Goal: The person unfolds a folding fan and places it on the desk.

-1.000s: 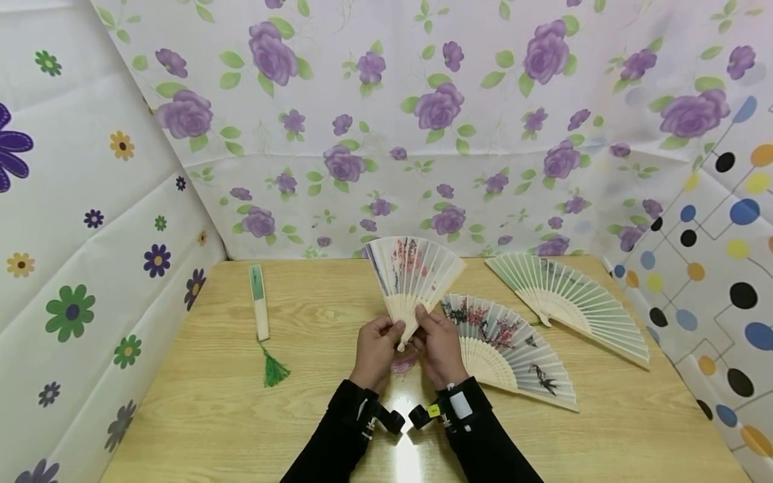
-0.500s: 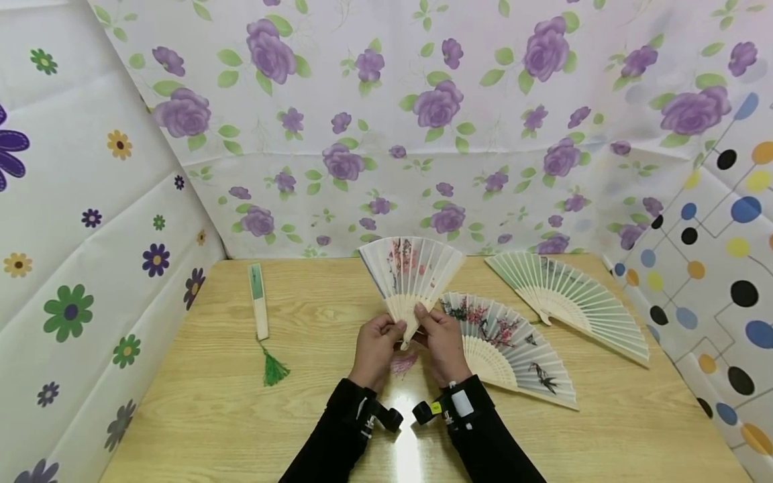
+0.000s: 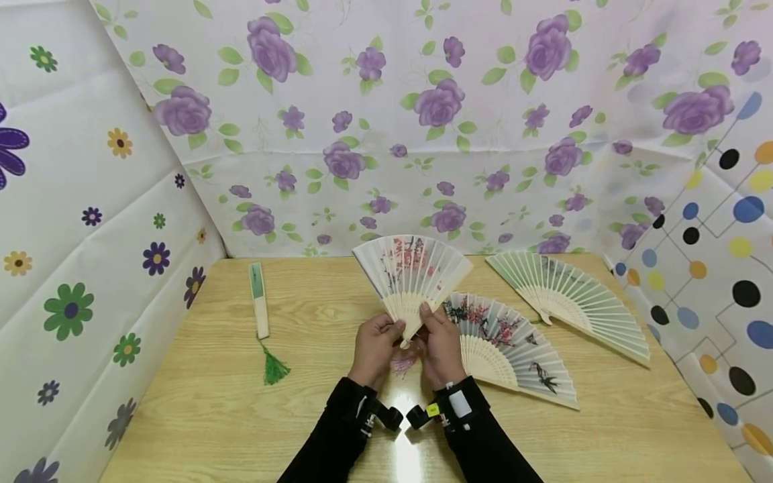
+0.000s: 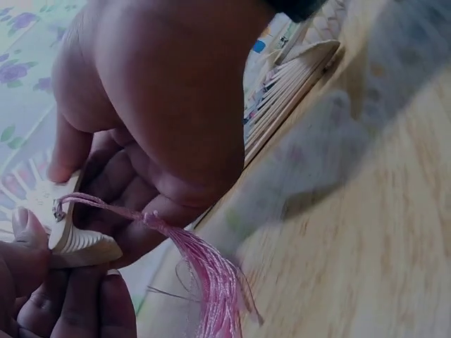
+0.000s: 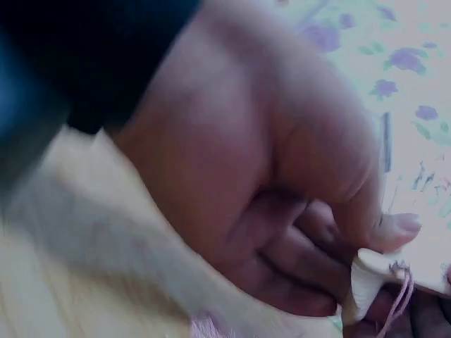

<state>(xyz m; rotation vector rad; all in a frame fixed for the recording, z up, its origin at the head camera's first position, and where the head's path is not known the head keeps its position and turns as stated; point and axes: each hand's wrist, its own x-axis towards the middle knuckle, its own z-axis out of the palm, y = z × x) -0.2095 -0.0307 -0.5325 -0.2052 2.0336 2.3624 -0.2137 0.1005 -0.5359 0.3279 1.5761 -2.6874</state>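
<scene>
At the near side of a wood-grain table (image 3: 314,429), my black sleeves (image 3: 323,433) reach forward, a small camera (image 3: 390,419) strapped at each wrist. My left hand (image 3: 373,345) and right hand (image 3: 443,345) meet at the base of one folding fan (image 3: 413,265), each pinching its pale ribs with the thumb in front and fingers curled behind. A pink tassel (image 4: 208,274) hangs from its pivot end, on my side. Held up in front of me, the white leaf with red blossom makes a narrower wedge than the open fans to my right; I judge the spreading of this one partway done, with some folds left to open.

Just beyond my right hand, which hides its left end, a blossom-and-bird fan (image 3: 510,345) lies spread on the tabletop. Well off to my left rests a folded green fan (image 3: 258,302), its green tassel (image 3: 276,369) toward me; from its closed ribs, I take it as untouched. Farther right, a pale green fan (image 3: 576,305) lies spread, so two look finished. Behind everything hangs a rose-print cloth (image 3: 392,100).
</scene>
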